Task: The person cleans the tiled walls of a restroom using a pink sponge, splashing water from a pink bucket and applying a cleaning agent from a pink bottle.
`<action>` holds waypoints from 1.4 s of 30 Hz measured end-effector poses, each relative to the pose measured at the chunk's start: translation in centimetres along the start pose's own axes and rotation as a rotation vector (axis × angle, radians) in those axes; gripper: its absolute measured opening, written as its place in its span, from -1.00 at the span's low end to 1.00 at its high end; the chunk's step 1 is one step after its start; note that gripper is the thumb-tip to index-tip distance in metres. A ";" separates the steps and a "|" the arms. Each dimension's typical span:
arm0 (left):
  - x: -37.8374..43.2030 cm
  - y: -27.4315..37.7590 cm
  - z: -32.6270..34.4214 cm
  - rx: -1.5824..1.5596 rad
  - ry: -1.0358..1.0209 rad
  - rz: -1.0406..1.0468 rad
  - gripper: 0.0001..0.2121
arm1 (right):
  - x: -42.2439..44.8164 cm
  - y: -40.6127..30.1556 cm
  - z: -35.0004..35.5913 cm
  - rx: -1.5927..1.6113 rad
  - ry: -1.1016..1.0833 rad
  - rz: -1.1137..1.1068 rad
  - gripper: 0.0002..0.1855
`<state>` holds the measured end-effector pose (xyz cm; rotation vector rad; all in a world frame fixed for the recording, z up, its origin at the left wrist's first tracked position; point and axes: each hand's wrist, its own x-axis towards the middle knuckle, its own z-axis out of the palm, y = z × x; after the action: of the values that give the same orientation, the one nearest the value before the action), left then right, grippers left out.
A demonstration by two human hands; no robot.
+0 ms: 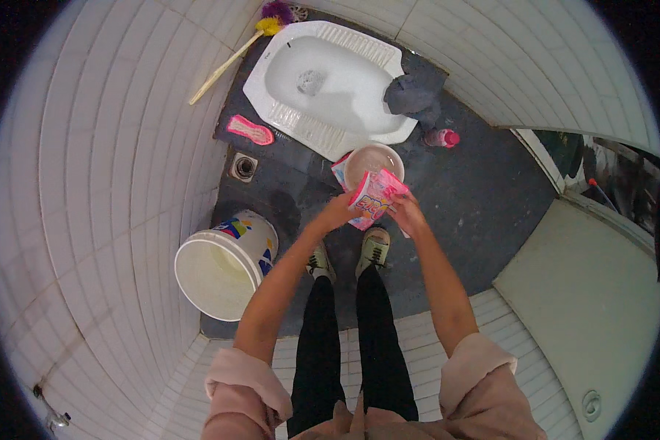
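Note:
Both of my hands hold a pink printed plastic packet (373, 201) in front of me. My left hand (338, 213) grips its left side, and my right hand (407, 213) has its right edge between the fingers. Just beyond the packet, a round, pale basin (353, 162) stands on the floor, partly hidden by it; what looks like water is inside. Another pink and blue packet (339, 169) lies partly under or beside the basin's left side. Beyond the basin is a white ceramic squat toilet (341, 66), with a dark grey cloth (412, 94) draped over its right end.
A pink scrubbing brush (250, 130) lies bristles up near a floor drain (243, 167). A white plastic bucket (217, 275) stands at the left. A toilet brush (228, 65) leans on the tiled wall. A pink-capped bottle (441, 138) is right of the toilet; an open door (583, 308) is at the right.

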<state>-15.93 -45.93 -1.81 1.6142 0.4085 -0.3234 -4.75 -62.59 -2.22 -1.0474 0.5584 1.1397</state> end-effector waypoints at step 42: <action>3.8 -0.8 3.2 0.312 0.341 -0.333 -0.67 | -0.6 -0.5 1.0 -1.057 0.447 -0.304 -0.81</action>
<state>-12.79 -48.76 -4.51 1.9138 0.9298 -0.3766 -4.69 -61.99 -1.08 -2.2465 0.0769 0.9029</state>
